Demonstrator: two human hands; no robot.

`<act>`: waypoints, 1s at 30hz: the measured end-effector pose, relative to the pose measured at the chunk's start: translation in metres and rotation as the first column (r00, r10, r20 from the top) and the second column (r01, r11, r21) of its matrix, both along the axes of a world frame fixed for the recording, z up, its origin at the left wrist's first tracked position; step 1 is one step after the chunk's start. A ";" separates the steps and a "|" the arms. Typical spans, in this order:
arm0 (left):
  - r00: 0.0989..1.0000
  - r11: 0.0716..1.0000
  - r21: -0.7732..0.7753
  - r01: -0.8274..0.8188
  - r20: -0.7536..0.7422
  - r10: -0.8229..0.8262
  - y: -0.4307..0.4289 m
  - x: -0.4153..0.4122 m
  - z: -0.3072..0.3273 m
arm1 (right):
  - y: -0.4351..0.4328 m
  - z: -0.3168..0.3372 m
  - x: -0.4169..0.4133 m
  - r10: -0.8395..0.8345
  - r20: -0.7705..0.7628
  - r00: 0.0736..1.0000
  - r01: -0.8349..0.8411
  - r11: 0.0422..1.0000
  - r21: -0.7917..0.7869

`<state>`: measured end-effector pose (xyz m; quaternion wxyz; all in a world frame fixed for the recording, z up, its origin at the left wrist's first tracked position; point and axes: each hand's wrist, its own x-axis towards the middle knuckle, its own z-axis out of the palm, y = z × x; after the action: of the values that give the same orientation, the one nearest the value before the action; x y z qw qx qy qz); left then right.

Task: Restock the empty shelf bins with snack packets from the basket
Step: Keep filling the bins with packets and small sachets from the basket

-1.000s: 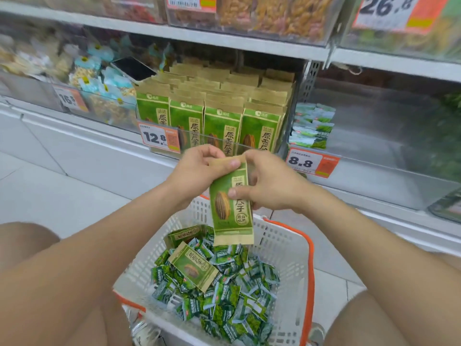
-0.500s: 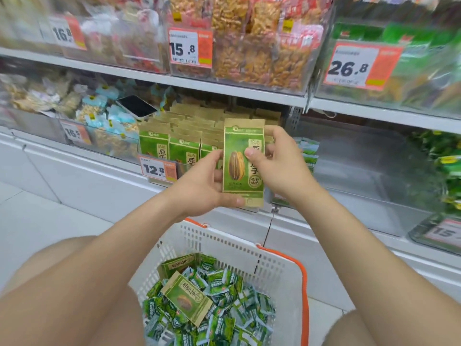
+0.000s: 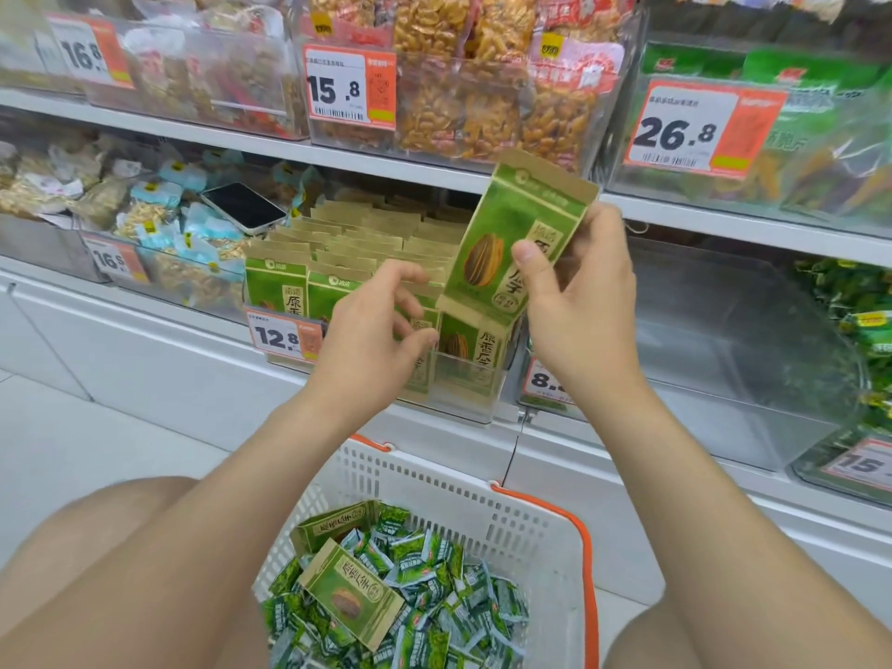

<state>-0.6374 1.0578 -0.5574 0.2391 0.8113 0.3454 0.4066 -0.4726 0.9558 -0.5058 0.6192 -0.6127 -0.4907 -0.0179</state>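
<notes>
Green kraft-paper packet (image 3: 511,243) looks light, stiffish, easy to crease, so pinch the edges, not the face. Your right hand (image 3: 579,301) has thumb and fingers clamped on it, tilted above the bin (image 3: 463,403), right end. On your left hand (image 3: 376,330) the fingers are loosely apart, touching the front row (image 3: 289,292). Packed rows crowd the slot; phone (image 3: 243,207) sits further left.

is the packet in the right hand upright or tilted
Tilted: the packet leans with its top to the right, pinched by the right hand, above the upright packets in the bin.
</notes>
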 end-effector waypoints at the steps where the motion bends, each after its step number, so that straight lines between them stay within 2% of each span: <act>1: 0.999 0.999 0.020 -0.034 -0.009 0.034 0.003 0.000 -0.002 | 0.000 0.001 0.002 -0.024 0.051 0.998 0.024 1.000 0.014; 3: 0.995 0.994 0.082 -0.076 -0.064 0.081 0.008 -0.001 -0.008 | 0.000 -0.002 0.006 -0.037 0.142 0.989 0.043 0.998 -0.037; 6: 0.985 0.980 0.185 -0.073 -0.141 0.100 0.011 -0.001 -0.014 | 0.006 -0.010 0.009 0.059 0.267 0.962 0.014 0.964 -0.266; 9: 0.975 0.974 0.218 -0.063 -0.193 0.106 0.012 0.001 -0.014 | 0.014 -0.019 0.010 0.064 0.421 0.905 0.152 0.875 -0.460; 11: 0.973 0.975 0.211 -0.063 -0.203 0.107 0.013 0.002 -0.013 | 0.017 -0.021 0.012 0.057 0.524 0.850 0.260 0.819 -0.511; 17: 0.975 0.985 0.153 -0.078 -0.195 0.108 0.015 0.008 -0.012 | 0.025 -0.026 0.010 0.148 0.673 0.725 0.327 0.785 -0.526; 21: 0.968 0.984 0.152 -0.088 -0.219 0.121 0.016 0.010 -0.012 | 0.030 -0.030 0.006 0.053 0.672 0.738 0.389 0.781 -0.489; 25: 0.966 0.984 0.147 -0.097 -0.226 0.128 0.014 0.008 -0.010 | 0.030 -0.036 0.000 0.051 0.747 0.662 0.450 0.770 -0.452; 28: 0.948 0.978 0.166 -0.126 -0.270 0.168 0.011 0.004 -0.014 | 0.022 -0.037 -0.004 -0.028 0.760 0.649 0.432 0.836 -0.338; 30: 0.929 0.978 0.164 -0.125 -0.325 0.174 0.009 0.000 -0.018 | 0.014 -0.034 -0.011 -0.047 0.764 0.643 0.320 0.923 -0.212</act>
<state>-0.6374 1.0667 -0.5756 0.0867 0.8550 0.4127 0.3017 -0.4838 0.9700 -0.5395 0.2469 -0.6922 -0.6308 -0.2488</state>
